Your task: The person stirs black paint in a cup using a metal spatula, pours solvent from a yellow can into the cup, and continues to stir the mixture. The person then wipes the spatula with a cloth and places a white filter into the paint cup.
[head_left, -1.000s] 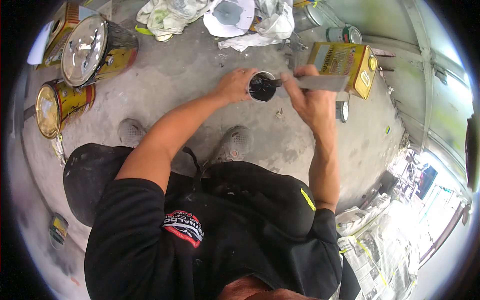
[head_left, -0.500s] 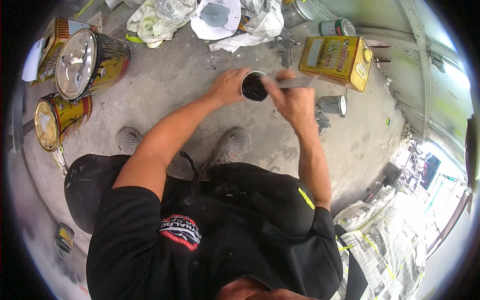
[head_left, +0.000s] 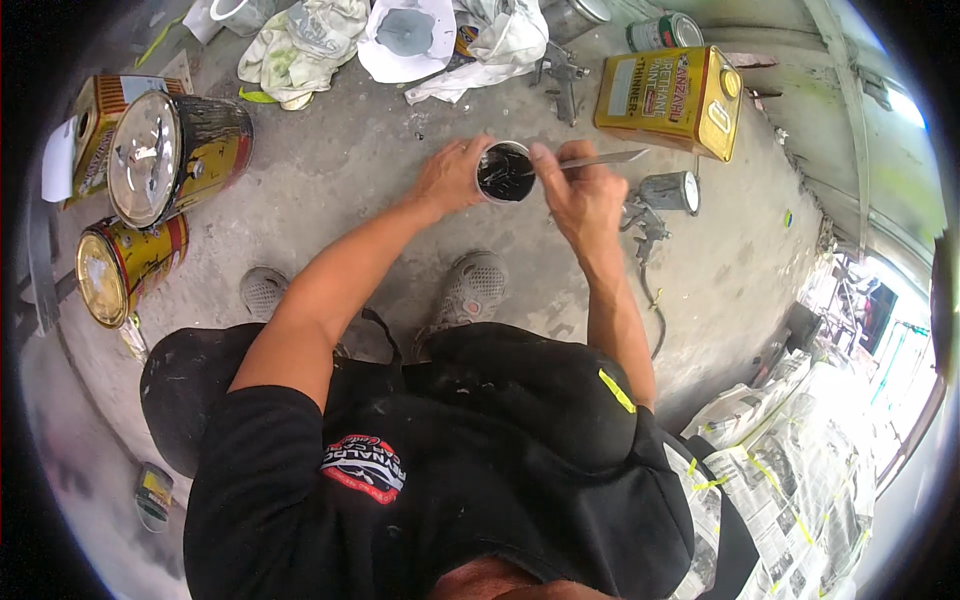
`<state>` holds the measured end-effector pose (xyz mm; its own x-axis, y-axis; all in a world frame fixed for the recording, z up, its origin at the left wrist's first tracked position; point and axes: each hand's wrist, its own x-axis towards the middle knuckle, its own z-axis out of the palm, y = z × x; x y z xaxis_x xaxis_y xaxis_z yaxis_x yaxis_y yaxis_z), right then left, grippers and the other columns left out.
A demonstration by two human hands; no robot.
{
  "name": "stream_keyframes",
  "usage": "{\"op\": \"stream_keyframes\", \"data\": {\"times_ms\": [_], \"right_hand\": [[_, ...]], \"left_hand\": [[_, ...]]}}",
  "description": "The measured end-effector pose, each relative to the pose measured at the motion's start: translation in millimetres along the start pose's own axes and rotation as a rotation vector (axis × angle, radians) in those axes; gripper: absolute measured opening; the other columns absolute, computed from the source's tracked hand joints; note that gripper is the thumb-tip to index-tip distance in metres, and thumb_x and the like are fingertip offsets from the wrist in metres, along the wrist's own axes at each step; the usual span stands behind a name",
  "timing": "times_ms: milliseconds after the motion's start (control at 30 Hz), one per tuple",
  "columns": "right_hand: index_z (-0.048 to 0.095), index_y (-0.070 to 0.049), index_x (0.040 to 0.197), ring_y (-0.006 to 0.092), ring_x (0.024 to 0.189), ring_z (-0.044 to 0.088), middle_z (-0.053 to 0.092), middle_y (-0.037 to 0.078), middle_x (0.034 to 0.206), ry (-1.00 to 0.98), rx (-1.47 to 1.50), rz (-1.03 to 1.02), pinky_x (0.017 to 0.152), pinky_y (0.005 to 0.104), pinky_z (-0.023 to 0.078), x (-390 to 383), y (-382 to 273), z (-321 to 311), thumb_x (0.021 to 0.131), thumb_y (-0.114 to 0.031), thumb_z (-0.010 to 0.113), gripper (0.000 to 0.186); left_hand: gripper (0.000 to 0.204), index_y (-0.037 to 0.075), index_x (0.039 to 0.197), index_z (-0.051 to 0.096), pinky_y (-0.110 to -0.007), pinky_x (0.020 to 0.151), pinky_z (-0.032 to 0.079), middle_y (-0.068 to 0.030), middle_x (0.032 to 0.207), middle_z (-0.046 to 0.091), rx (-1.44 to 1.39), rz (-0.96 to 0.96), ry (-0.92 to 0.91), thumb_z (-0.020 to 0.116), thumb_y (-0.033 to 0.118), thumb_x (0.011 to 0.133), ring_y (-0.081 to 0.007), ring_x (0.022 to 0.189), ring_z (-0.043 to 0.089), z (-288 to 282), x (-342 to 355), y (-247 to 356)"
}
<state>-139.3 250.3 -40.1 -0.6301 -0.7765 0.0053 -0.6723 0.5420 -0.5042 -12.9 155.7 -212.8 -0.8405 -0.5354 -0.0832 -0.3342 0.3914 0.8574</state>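
My left hand (head_left: 452, 175) is wrapped round the left side of a small round cup (head_left: 506, 172) with a pale rim and glossy black paint inside. At the cup's right rim, my right hand (head_left: 585, 190) grips a flat stirring stick (head_left: 610, 158). One end of the stick sticks out to the right past my fingers; its other end points toward the cup, and whether it reaches into the paint is hard to make out. Beyond my right hand lies a spray gun (head_left: 652, 215) with a grey cup, a hose trailing from it toward me.
A gold rectangular thinner can (head_left: 665, 100) stands at the far right, beside another spray gun (head_left: 566, 85). Crumpled rags (head_left: 305, 50) and white paper with a grey paint patch (head_left: 408, 35) lie at the back. Paint-stained cans (head_left: 150, 160) stand left. Newspaper-covered masking (head_left: 780, 500) is at lower right.
The stirring stick, blurred before, now shows sharply and sits at a different angle. My hands keep hold of cup and stick. The view has shifted slightly.
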Motion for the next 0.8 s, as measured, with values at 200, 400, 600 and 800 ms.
{"op": "stream_keyframes", "data": {"times_ms": [200,400,600,800], "right_hand": [[0.066,0.000,0.081,0.0095,0.051,0.058,0.064,0.008,0.057,0.129,0.104,-0.006,0.051,0.0285,0.048,-1.2,-26.4,-32.0,0.087,-0.032,0.081,0.036],[0.062,-0.001,0.080,0.0280,0.052,0.068,0.066,0.015,0.060,-0.024,0.175,0.002,0.051,0.0364,0.052,-16.9,4.0,8.9,0.090,-0.047,0.073,0.048],[0.067,-0.004,0.093,0.0249,0.054,0.065,0.065,0.013,0.063,0.065,0.161,-0.027,0.052,0.0356,0.048,-19.8,8.2,2.3,0.091,-0.029,0.074,0.026],[0.064,-0.008,0.097,0.0366,0.063,0.067,0.068,0.016,0.076,0.067,0.194,-0.191,0.054,0.0439,0.052,-27.6,18.9,22.5,0.091,-0.015,0.069,0.010]], "left_hand": [[0.081,0.011,0.133,0.050,-0.048,0.094,0.049,-0.0145,0.117,0.067,-0.007,0.101,0.105,0.090,0.033,0.066,-0.0365,0.110,0.062,6.9,-10.6,-10.5],[0.079,0.012,0.129,0.052,-0.049,0.093,0.049,-0.0147,0.118,0.066,0.017,0.057,0.081,0.091,0.036,0.064,-0.0386,0.110,0.062,13.1,-9.5,-4.7],[0.085,0.012,0.134,0.050,-0.047,0.093,0.050,-0.0133,0.120,0.066,0.003,0.092,0.095,0.091,0.036,0.063,-0.0375,0.111,0.062,4.8,-13.8,-9.0],[0.080,0.011,0.129,0.053,-0.047,0.093,0.050,-0.0131,0.115,0.068,0.009,0.170,0.061,0.092,0.029,0.062,-0.0366,0.107,0.063,0.1,-1.7,-2.6]]}}
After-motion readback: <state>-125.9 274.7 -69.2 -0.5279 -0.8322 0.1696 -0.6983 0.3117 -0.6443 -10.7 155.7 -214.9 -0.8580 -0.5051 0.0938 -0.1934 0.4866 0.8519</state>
